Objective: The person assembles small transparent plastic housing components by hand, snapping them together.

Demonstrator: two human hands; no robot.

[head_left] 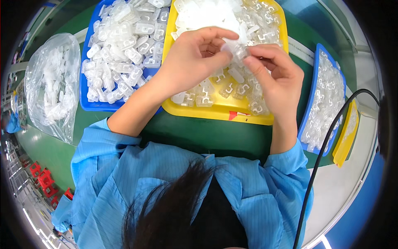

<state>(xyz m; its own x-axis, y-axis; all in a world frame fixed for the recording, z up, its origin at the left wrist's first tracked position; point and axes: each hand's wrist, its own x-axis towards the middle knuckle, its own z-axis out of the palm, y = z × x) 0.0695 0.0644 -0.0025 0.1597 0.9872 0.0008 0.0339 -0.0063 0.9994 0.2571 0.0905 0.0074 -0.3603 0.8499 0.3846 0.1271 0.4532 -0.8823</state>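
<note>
"Plastic part (pixel 239 50): state location and hold."

"Between the fingertips, above the yellow tray (pixel 215 113). Left hand (pixel 188 58) and right hand (pixel 280 72) face each other; thumb and forefinger of each pinch the part from opposite sides."

"Orientation?"

"It spans the gap between the hands. Fingertips and glare cover its ends; long axis and facing direction cannot be determined."

"Surroundings?"

"Loose parts (pixel 228 89), clear and white, lie below and beyond both hands. Left of the left hand: a filled blue tray (pixel 99 106), then a clear bag (pixel 35 79) of white pieces. Right of the right hand: a narrow-looking tray (pixel 307 108), blue, with clear pieces, and a black cable (pixel 363 90)."

"Obstructions?"

"Left hand and wrist mask the yellow tray's left side. Right hand masks part of its right side."
</note>
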